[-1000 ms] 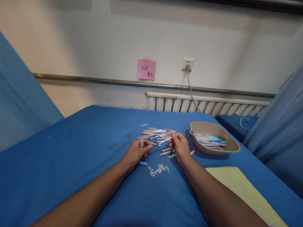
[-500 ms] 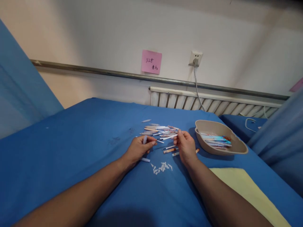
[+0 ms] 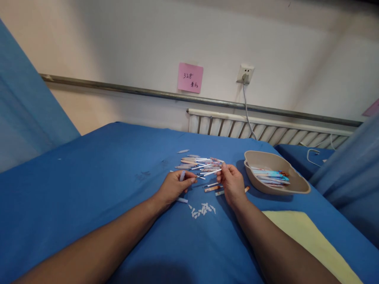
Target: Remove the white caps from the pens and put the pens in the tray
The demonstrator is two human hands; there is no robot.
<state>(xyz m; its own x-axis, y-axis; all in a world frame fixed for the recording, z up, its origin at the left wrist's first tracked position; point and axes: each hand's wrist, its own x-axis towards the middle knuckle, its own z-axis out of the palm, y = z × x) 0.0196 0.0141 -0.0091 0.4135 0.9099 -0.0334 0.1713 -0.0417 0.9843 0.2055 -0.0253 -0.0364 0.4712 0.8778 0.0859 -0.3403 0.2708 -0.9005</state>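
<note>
My left hand (image 3: 175,186) is closed around a pale purple pen barrel (image 3: 182,175), which sticks up between thumb and forefinger. Across from it, my right hand (image 3: 232,184) pinches the white end of a pen refill (image 3: 211,172). The refill's dark tip reaches to my left fingertips; whether they grip it I cannot tell. Behind the hands lies a loose pile of pen parts (image 3: 195,161), with barrels and white refills. An orange barrel (image 3: 211,189) rests near my right hand. Small white cone-shaped pieces (image 3: 203,210) are scattered in front of the hands.
At the right stands a beige basin (image 3: 296,188) with several pens inside. A yellow cloth (image 3: 308,232) lies in front of it on the blue-covered table (image 3: 97,165). Beyond the far edge are a radiator (image 3: 222,125) and a metal rail (image 3: 142,92).
The refill's dark tip now shows reaching my left fingertips. Both hands stay in nearly the same place, and the pile looks unchanged.
</note>
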